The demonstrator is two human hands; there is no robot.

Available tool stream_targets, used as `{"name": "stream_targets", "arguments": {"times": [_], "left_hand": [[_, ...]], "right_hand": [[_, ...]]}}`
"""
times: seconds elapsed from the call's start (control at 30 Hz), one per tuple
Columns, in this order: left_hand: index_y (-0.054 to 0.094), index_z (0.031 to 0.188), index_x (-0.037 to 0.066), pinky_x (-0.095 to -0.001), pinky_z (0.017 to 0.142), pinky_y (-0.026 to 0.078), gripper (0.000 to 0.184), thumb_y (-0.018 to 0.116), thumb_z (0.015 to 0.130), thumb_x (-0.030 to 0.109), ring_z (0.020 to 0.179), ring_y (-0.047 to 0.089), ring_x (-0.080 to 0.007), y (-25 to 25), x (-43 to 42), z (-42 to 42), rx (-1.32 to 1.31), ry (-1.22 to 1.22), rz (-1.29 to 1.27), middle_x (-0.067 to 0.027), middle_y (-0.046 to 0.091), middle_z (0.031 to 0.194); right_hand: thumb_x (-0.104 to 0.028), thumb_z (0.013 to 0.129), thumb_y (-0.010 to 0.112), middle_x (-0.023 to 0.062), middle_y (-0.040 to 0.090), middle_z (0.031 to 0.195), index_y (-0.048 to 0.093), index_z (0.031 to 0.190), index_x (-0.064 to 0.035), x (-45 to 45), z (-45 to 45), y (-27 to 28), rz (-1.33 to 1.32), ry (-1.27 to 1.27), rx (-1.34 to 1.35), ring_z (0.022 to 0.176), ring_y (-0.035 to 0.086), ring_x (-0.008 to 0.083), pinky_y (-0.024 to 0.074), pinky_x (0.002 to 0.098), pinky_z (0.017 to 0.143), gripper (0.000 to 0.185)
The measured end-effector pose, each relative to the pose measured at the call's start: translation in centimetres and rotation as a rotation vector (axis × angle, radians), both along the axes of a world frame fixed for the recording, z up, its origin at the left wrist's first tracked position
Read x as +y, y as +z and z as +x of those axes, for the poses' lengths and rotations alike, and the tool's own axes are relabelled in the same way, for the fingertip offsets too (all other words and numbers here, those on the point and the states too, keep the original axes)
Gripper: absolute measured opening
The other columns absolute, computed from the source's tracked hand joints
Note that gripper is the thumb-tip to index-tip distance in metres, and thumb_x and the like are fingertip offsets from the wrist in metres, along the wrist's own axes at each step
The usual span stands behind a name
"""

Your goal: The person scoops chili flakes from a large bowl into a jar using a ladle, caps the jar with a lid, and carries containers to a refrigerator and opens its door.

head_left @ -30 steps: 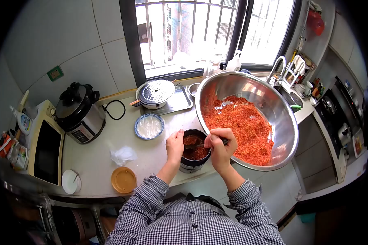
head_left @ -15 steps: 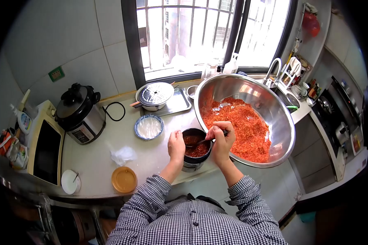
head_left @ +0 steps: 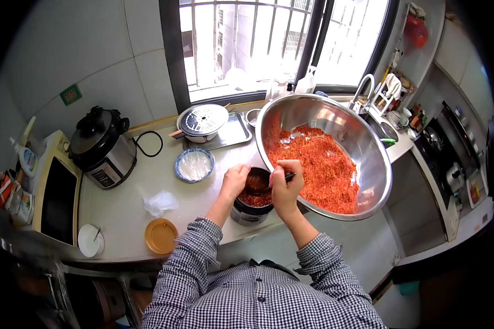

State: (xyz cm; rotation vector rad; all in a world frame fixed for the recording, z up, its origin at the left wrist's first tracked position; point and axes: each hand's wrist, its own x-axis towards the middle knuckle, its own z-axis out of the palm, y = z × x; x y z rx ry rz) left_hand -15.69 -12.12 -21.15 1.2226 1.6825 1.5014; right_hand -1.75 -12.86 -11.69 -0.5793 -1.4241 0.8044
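A dark jar (head_left: 250,216) stands near the counter's front edge, with a dark red, chunky mixture (head_left: 253,200) inside. My left hand (head_left: 234,183) is closed on the jar's far left rim. In my right fist (head_left: 286,190) is the handle of a dark spoon (head_left: 260,191), which slants down to the left into the jar. Much of its head is sunk in the mixture or in shadow. Right behind the right hand, a large steel bowl (head_left: 377,178) leans toward me, holding a heap of chopped red chili (head_left: 315,172).
Left of the jar are a blue-rimmed bowl (head_left: 179,168) under plastic film, a crumpled plastic bag (head_left: 160,203) and a tan lid (head_left: 161,236). Farther left stand an electric pressure cooker (head_left: 105,148), a microwave (head_left: 55,192) and a white cup (head_left: 89,241). A lidded pot (head_left: 203,122) sits behind.
My left hand has shifted from the jar's left side up to its far left rim. My right hand has tipped the spoon and lowered slightly over the jar. The view has shifted a little.
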Motion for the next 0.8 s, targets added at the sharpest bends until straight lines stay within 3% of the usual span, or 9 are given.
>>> {"name": "stream_targets", "arguments": {"times": [0.07, 0.2, 0.4, 0.5, 0.67, 0.77, 0.8], "left_hand": [[0.064, 0.093, 0.004, -0.0396, 0.070, 0.046, 0.030, 0.048, 0.090, 0.029, 0.079, 0.061, -0.0372, 0.5, -1.2, 0.7, 0.065, 0.105, -0.018, -0.0214, 0.063, 0.084], [0.062, 0.093, 0.004, -0.0431, 0.073, 0.045, 0.032, 0.043, 0.092, 0.029, 0.084, 0.059, -0.0379, 2.0, -3.7, 2.4, 0.079, 0.314, -0.064, -0.0199, 0.063, 0.088], [0.062, 0.102, 0.008, -0.0437, 0.081, 0.044, 0.032, 0.040, 0.093, 0.029, 0.093, 0.057, -0.0356, 2.8, -4.6, 4.8, 0.009, 0.574, -0.158, -0.0156, 0.063, 0.098], [0.061, 0.104, 0.010, -0.0442, 0.086, 0.042, 0.034, 0.037, 0.094, 0.031, 0.100, 0.054, -0.0326, 4.2, -5.0, 6.6, -0.042, 0.650, -0.245, -0.0101, 0.061, 0.109], [0.060, 0.108, 0.011, -0.0434, 0.088, 0.041, 0.032, 0.039, 0.092, 0.029, 0.104, 0.053, -0.0320, 3.1, -4.4, 5.5, -0.153, 0.590, -0.258, -0.0103, 0.060, 0.111], [0.062, 0.105, 0.009, -0.0410, 0.090, 0.041, 0.032, 0.048, 0.088, 0.031, 0.104, 0.054, -0.0314, 1.4, -3.2, 3.2, 0.042, 0.532, -0.136, -0.0139, 0.060, 0.110], [0.062, 0.107, 0.008, -0.0383, 0.090, 0.042, 0.036, 0.050, 0.087, 0.035, 0.103, 0.056, -0.0309, 2.5, -3.3, 2.1, 0.186, 0.364, -0.106, -0.0148, 0.061, 0.109]], "right_hand": [[0.004, 0.083, 0.045, 0.0025, 0.046, 0.065, 0.048, 0.088, -0.0021, 0.2, 0.3, 1.4, -0.110, 0.114, 0.065, 0.047, 0.044, 0.0070, 0.0383, 0.0212, 0.043, 0.008], [0.003, 0.083, 0.045, 0.0025, 0.047, 0.065, 0.049, 0.087, -0.0015, -1.1, 0.8, 3.9, -0.138, 0.215, 0.098, 0.048, 0.044, 0.0073, 0.0400, 0.0216, 0.045, 0.008], [0.005, 0.083, 0.046, 0.0021, 0.047, 0.063, 0.051, 0.089, -0.0001, -0.4, -0.2, 0.4, 0.182, 0.098, -0.019, 0.048, 0.044, 0.0066, 0.0391, 0.0206, 0.045, 0.009], [0.005, 0.080, 0.052, 0.0034, 0.053, 0.067, 0.055, 0.085, 0.0001, -0.6, -0.2, -1.2, 0.037, 0.054, 0.089, 0.053, 0.047, 0.0060, 0.0382, 0.0205, 0.050, 0.008], [0.002, 0.083, 0.047, 0.0025, 0.049, 0.063, 0.051, 0.088, -0.0011, 0.8, 1.7, 1.4, -0.193, 0.252, 0.300, 0.048, 0.045, 0.0074, 0.0390, 0.0207, 0.047, 0.007], [0.003, 0.083, 0.044, 0.0038, 0.047, 0.062, 0.050, 0.087, -0.0006, -1.2, 2.6, 3.2, -0.154, 0.187, 0.220, 0.050, 0.046, 0.0097, 0.0434, 0.0245, 0.048, 0.008], [0.003, 0.083, 0.046, 0.0031, 0.048, 0.063, 0.051, 0.087, -0.0004, -1.6, 2.6, 3.5, -0.107, 0.133, 0.160, 0.051, 0.047, 0.0081, 0.0420, 0.0220, 0.048, 0.007]]}}
